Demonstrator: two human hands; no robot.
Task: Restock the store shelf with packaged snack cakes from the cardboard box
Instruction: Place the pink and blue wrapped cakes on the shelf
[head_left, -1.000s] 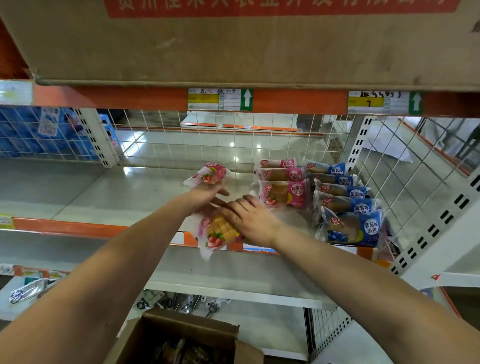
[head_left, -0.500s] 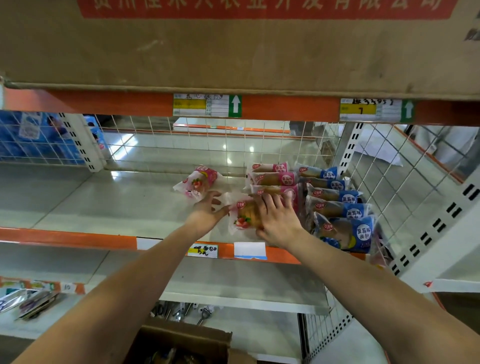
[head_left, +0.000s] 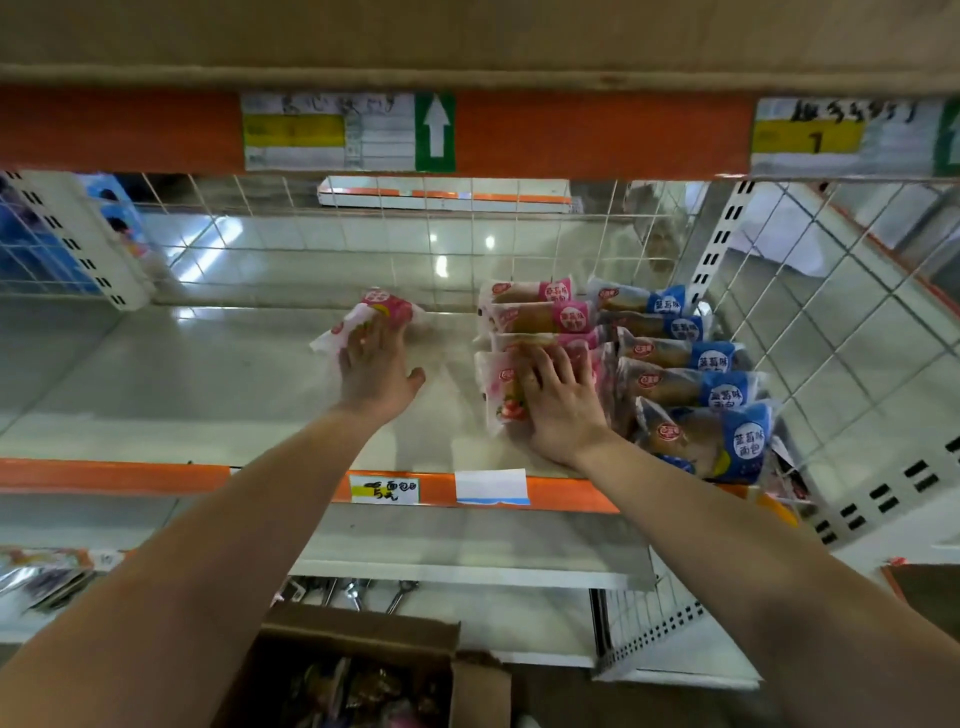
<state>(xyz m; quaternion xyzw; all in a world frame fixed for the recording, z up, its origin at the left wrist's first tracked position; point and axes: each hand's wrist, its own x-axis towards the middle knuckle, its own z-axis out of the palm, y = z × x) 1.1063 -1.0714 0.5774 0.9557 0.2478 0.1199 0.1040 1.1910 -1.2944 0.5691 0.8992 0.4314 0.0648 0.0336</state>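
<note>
On the grey shelf (head_left: 208, 395), a row of pink-labelled snack cakes (head_left: 535, 317) lies beside a row of blue-labelled ones (head_left: 691, 389) at the right. My right hand (head_left: 558, 400) lies flat on the front pink cake (head_left: 501, 400), pressing it against the pink row. My left hand (head_left: 371, 364) rests with its fingers on a lone pink cake (head_left: 384, 309) lying further left near the shelf's back. The open cardboard box (head_left: 363, 670) sits at the bottom, with wrapped packs inside.
A white wire grid (head_left: 831, 332) closes the shelf's right side and back. An orange front rail (head_left: 114, 475) carries price tags (head_left: 384, 488). An upper orange beam (head_left: 597, 132) with labels hangs overhead. A lower shelf (head_left: 467, 540) and hooks are below.
My right hand carried the pink cake from the shelf's front edge to the front of the pink row. My left hand reached back onto the lone pink cake.
</note>
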